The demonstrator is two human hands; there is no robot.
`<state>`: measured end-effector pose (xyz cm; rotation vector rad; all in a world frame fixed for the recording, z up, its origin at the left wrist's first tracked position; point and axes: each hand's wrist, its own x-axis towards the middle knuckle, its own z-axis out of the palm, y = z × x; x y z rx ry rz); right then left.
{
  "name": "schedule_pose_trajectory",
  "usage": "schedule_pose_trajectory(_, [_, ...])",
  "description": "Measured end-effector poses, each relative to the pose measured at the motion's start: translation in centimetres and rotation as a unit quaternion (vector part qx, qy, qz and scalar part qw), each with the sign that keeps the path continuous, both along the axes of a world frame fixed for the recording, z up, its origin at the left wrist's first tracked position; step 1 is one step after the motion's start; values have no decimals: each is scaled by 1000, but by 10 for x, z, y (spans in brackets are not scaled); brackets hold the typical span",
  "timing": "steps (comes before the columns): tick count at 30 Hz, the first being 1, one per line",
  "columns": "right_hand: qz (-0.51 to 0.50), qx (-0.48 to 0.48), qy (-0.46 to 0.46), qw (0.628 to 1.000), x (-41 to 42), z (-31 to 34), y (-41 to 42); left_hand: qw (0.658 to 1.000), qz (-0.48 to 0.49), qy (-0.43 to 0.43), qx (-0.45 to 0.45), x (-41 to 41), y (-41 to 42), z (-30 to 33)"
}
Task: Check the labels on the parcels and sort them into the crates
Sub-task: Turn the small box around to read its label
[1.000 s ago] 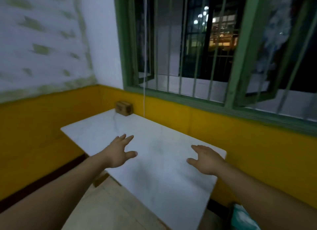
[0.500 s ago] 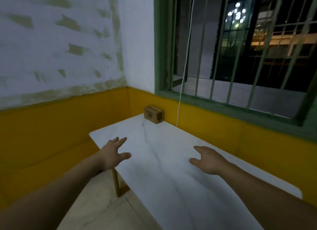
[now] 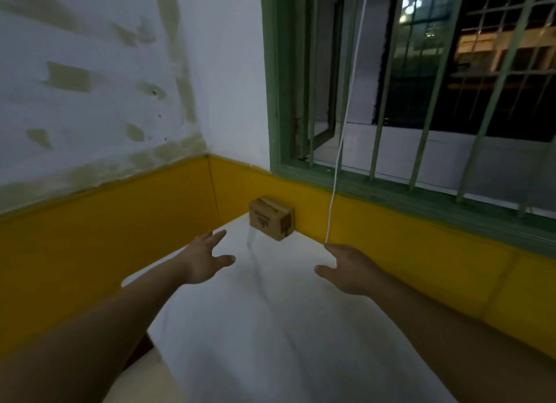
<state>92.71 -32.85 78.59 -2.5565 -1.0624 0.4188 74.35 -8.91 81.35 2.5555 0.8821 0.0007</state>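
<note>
A small cardboard box (image 3: 271, 218) sits at the counter's (image 3: 270, 327) far end; left hand (image 3: 204, 262) and right hand (image 3: 349, 268) hover short of the box, fingers spread, holding nothing.

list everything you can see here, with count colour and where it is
box: 1, brown cardboard, far end of the table against the yellow wall, dark print on its near face
table: 1, white, runs from the near edge toward the wall below the window
cord: 1, white, hangs down in front of the window to the table's far edge
window: 1, green frame and bars, right wall, dark outside with lit buildings
wall: white upper part with patchy marks, yellow lower band, meets in a corner behind the box
crates: none in view
left hand: 1, open, fingers spread, over the table short of the box
right hand: 1, open, over the table near the cord's lower end
</note>
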Motion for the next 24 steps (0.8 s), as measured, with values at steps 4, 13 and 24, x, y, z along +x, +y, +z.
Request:
schedule_pose_trajectory(4, [-36,3,1,999,25,-8,67,999,-37,11,-8,56,73,-13])
schedule_pose_trajectory(13, [-127,29,39,991,62,-15,227,983,-176,34,-37,160,230,-29])
schedule_pose_trajectory(24, [-237,72,109,963,134,-50,307,975,-203,30,-88,256,310,-64])
